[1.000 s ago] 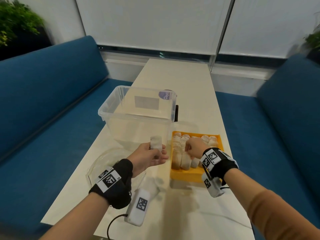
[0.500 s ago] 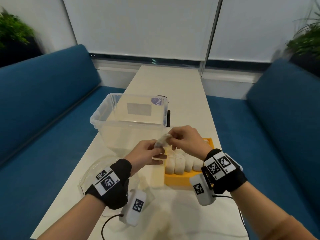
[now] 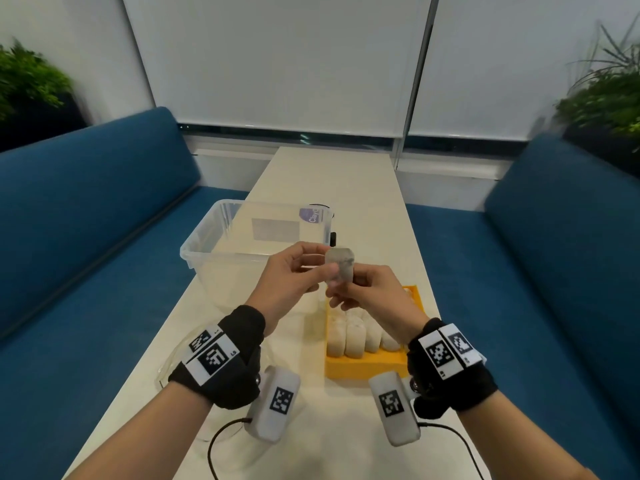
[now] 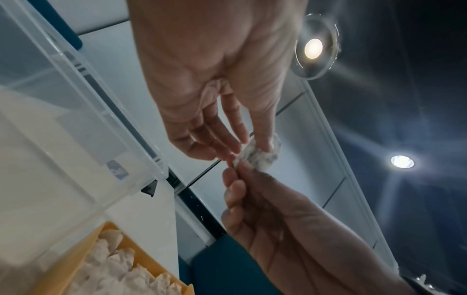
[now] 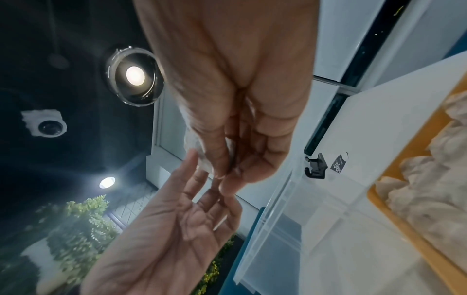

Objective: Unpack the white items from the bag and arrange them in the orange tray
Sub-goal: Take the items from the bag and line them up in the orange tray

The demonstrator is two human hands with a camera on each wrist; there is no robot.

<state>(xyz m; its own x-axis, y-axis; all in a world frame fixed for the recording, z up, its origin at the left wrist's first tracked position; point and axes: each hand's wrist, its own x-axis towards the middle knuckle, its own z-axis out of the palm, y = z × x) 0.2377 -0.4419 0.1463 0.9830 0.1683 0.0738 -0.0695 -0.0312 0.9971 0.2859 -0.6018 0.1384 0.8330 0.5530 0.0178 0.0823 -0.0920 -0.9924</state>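
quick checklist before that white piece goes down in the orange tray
1. White piece held: ok, left hand and right hand both pinch it.
2. Piece clear of the table: ok, raised in front of the clear bin.
3. Orange tray in reach: ok, just below the hands.
4. Free slot in tray: cannot tell, the right hand hides its far part.
5. Piece unwrapped: cannot tell.

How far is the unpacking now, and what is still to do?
Mostly done, it seems: the tray already holds rows of white items. In hand: one more item, pinched between the left hand and the right hand above the tray, not yet placed. Left: setting it in the tray. Whether the bag holds more, I cannot tell.
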